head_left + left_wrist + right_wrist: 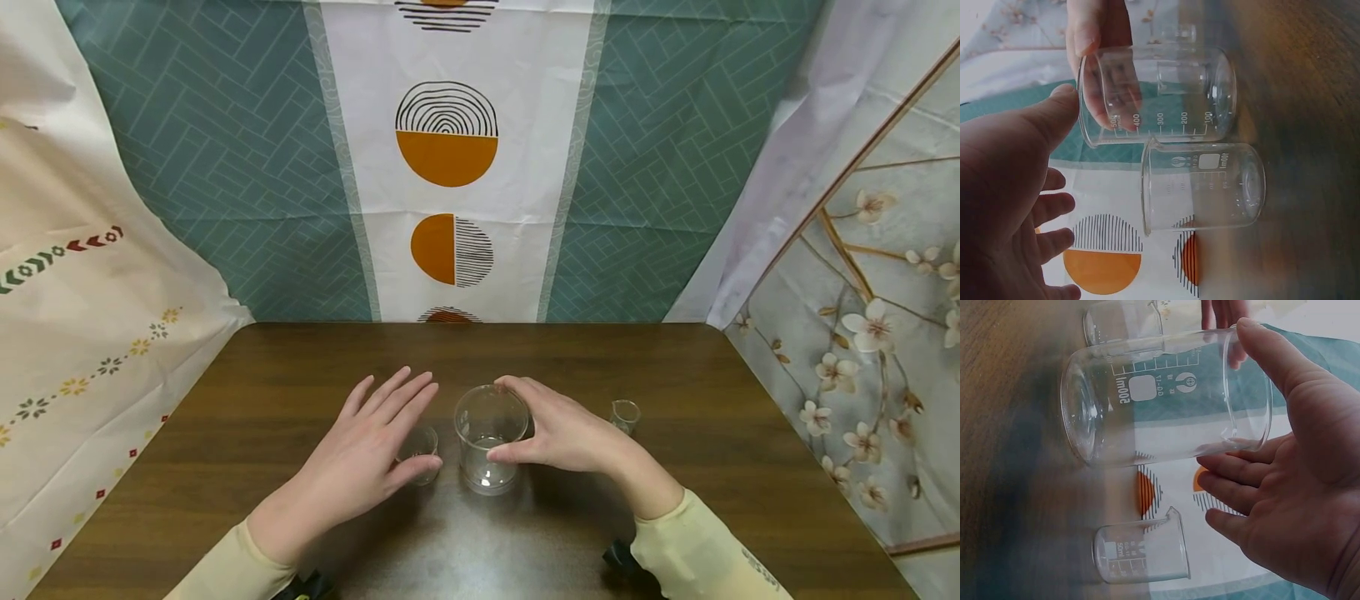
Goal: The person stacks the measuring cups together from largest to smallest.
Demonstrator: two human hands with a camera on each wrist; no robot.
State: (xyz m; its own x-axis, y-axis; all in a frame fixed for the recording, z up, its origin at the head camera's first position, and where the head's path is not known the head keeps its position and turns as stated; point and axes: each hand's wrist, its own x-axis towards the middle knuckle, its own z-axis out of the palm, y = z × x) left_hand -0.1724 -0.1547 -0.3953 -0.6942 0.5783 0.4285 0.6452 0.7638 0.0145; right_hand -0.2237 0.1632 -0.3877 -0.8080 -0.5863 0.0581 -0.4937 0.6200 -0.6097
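A large clear glass beaker [476,437], marked 500 ml in the right wrist view, stands upright mid-table. My right hand [566,429] holds it near the rim from the right, thumb on the near side and fingers round the far side. Left of it is a smaller 100 ml beaker [1210,187], partly hidden in the head view by my left hand [360,454]. That hand hovers over the small beaker with fingers spread, holding nothing. On the right, beyond my right wrist, stands a little 50 ml beaker [1141,553] with a pouring lip.
The beakers stand on a dark brown wooden table [300,354]. A green and white patterned cloth [465,200] hangs behind its far edge. A cream cloth [97,333] borders the left side, and a flowered cloth [862,358] the right.
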